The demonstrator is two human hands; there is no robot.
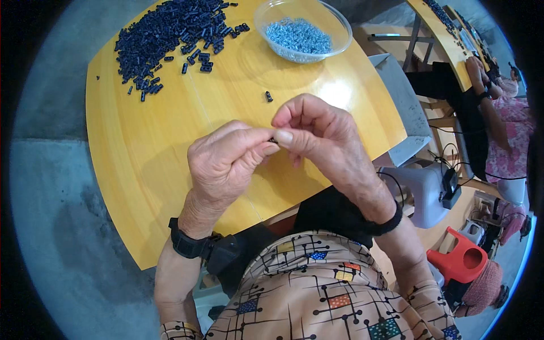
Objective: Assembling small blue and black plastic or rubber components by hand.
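Over the near half of the yellow table, my two hands meet fingertip to fingertip. My left hand (222,161) pinches a small black plastic piece (273,140) between thumb and forefinger; most of it is hidden. The thumb of my right hand (323,133) presses against the same piece, its other fingers curled behind. Just beyond the fingertips a single black plastic piece (268,96) lies by itself. Farther off to the left spreads a large heap of black plastic pieces (170,39). A clear plastic bowl (341,46) at the back holds many tiny shiny bluish metal parts, too small to name.
The yellow table (141,198) has bowed edges in this view. Beside its right edge stand a grey metal box (405,107) and a pale plastic stool (422,190). A red plastic stool (458,255) is lower right. Another person (507,133) works at a second table (447,42).
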